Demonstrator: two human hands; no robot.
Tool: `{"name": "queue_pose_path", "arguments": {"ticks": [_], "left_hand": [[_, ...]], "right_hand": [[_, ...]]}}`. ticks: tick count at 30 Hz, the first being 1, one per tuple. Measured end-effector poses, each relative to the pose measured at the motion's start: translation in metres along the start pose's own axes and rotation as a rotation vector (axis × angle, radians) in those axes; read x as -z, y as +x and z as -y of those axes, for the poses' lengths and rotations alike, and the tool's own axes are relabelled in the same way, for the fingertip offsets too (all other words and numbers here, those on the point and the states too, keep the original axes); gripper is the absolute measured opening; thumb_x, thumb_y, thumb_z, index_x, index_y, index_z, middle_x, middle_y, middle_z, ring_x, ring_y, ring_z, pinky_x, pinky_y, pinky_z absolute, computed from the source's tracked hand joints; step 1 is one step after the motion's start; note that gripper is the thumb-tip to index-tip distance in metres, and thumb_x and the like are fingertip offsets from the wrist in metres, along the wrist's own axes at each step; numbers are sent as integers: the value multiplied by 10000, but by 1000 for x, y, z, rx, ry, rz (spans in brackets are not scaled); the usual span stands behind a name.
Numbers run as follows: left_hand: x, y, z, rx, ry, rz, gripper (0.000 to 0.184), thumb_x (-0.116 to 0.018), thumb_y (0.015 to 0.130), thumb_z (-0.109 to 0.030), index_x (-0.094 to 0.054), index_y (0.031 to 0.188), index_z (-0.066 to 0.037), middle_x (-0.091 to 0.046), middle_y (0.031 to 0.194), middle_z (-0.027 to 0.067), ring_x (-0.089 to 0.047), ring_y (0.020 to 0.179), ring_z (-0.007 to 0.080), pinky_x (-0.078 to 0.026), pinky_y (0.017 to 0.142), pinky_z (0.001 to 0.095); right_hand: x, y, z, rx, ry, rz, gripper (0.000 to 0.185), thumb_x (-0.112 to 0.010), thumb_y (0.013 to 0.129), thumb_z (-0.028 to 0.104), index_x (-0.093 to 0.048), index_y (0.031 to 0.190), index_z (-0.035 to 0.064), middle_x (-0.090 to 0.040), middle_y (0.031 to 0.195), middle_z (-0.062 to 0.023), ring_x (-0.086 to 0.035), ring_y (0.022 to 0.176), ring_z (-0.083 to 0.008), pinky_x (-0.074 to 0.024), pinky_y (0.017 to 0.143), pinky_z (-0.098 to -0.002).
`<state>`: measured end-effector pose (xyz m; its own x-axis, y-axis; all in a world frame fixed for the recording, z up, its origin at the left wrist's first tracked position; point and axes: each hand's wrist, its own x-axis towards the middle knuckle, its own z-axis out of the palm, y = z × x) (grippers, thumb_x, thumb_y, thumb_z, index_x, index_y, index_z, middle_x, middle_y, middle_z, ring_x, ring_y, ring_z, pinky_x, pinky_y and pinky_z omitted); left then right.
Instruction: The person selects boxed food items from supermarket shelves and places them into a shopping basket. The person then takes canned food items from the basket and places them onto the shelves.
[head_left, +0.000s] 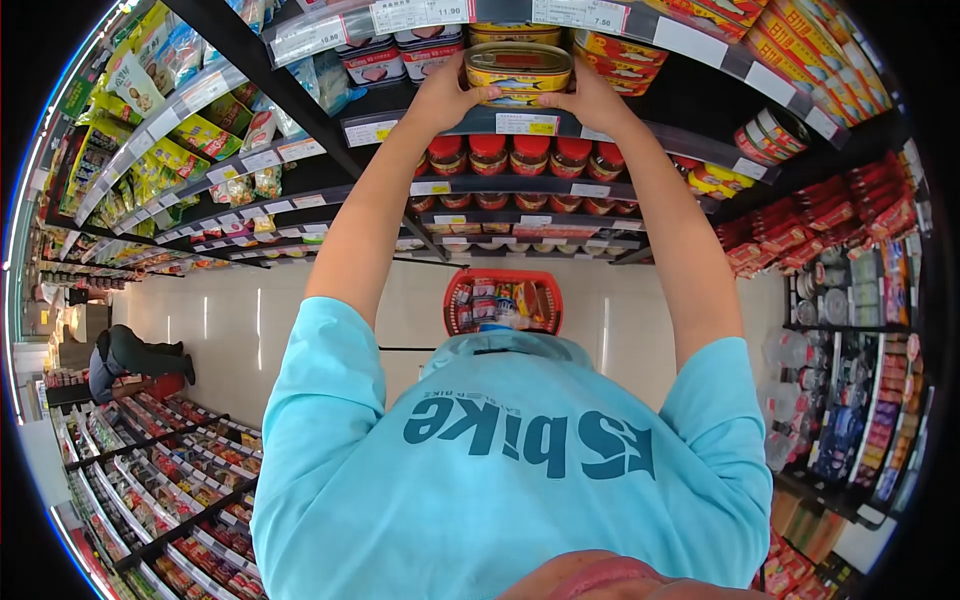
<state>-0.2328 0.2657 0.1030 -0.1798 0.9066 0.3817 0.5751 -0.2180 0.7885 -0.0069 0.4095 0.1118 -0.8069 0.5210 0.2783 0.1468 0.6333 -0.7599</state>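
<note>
Both my arms reach up to a store shelf [385, 128]. Between my hands are stacked oval yellow tins [518, 68], the upper one showing its metal lid. My left hand [440, 97] grips the tins from the left side, its thumb along the front. On the other side my right hand [592, 98] presses against them, thumb also at the front. Another yellow tin [515, 33] stands just behind. Pink-and-white cans [430, 55] are left of the tins, and yellow-red fish boxes [618, 62] are to the right.
Red-lidded jars [530, 154] line the shelf below. A red basket [548, 285] with packaged goods is on the floor close to my body. Another person [135, 360] is low down in the aisle at the far left. Bottles [790, 400] stand at the right.
</note>
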Motion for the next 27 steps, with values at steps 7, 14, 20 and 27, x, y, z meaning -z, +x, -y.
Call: {"name": "queue_pose_path", "arguments": {"ticks": [7,14,20,27], "left_hand": [[0,-4,-4,-15,165,18,733,-815,816,-398,-498,1342,1,-690,1176,208,-667,1114,320,-526,931,388],[1,-7,-15,-9,263,44,644,-776,874,-336,-499,1321,35,-682,1181,209,-666,1096,288,-523,946,383],[0,-7,-15,30,288,35,628,-769,875,-360,-524,1290,43,-686,1164,225,-668,1090,334,-524,932,402],[-32,-54,-17,-51,888,-138,722,-722,857,-404,-473,1375,32,-585,1298,291,-440,1343,447,-337,1114,541]], "right_hand": [[10,-8,-9,-76,-12,93,587,-774,873,234,-482,1323,-5,-656,1249,-184,-630,1177,-276,-496,1007,-386],[4,-14,-1,-17,-181,64,516,-690,945,171,-428,1339,-35,-629,1274,-182,-609,1199,-247,-485,1035,-359],[-3,-28,16,-25,-279,9,551,-686,948,229,-406,1322,-63,-624,1251,-248,-639,1139,-312,-510,975,-390],[-44,-74,32,-13,-813,-255,543,-633,889,185,-422,1327,-57,-538,1341,-295,-468,1326,-423,-353,1111,-566]]}}
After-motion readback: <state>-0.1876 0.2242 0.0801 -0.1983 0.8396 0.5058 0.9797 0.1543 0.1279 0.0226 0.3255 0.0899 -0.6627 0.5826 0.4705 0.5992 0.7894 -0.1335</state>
